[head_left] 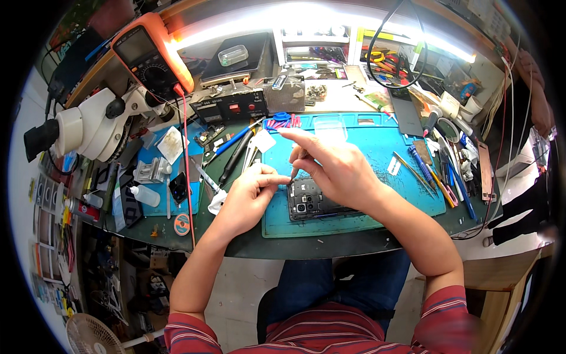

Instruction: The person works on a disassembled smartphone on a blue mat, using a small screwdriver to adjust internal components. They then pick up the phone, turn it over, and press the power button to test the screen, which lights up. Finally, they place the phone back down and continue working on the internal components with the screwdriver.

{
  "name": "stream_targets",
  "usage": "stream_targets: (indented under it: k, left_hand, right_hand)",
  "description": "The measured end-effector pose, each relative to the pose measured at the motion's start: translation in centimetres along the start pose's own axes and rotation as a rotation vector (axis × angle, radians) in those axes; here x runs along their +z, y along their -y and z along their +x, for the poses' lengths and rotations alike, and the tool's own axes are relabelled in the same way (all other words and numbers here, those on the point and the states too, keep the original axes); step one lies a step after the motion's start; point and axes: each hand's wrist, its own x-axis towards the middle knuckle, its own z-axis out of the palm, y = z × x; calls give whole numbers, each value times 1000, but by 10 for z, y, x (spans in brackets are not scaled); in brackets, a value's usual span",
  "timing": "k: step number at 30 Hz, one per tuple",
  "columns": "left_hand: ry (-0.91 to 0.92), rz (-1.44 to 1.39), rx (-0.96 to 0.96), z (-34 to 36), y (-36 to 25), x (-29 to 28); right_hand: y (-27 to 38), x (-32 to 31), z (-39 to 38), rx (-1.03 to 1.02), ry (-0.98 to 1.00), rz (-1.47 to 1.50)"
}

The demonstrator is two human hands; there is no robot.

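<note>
Table [283,250]: crowded along its left, right and back edges, which probably keeps tools within reach.
Mat [413,203]: spread flat near the table's front edge, likely to protect the tabletop.
Microscope [94,127]: at the table's left edge, presumably out of the arms' way.
Right hand [342,168]: pinching a thin tool from above, wrist arched, seemingly for fine aim.
Left hand [250,192]: finger and thumb brought to the phone's back left corner, perhaps to steady (whether they grip anything, I cannot tell).
Phone [317,204]: on the mat, toward its front left corner, lenses up and inner parts bare, apparently for access.
Thin tool [293,173]: slanting down beside the left fingertips, which may guide it.
</note>
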Motion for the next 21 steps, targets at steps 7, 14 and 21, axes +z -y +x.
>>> stream_targets:
  k: [7,14,21]
  left_hand:
    - [-28,-14,27,-1,2,1]
    - [-91,-39,6,1,-2,8]
    - [-116,-65,45,0,7,10]
  right_hand:
    - [3,-6,6,-62,110,36]
    - [4,9,10,-37,-72,-125]
    - [15,4,16,65,67,-107]
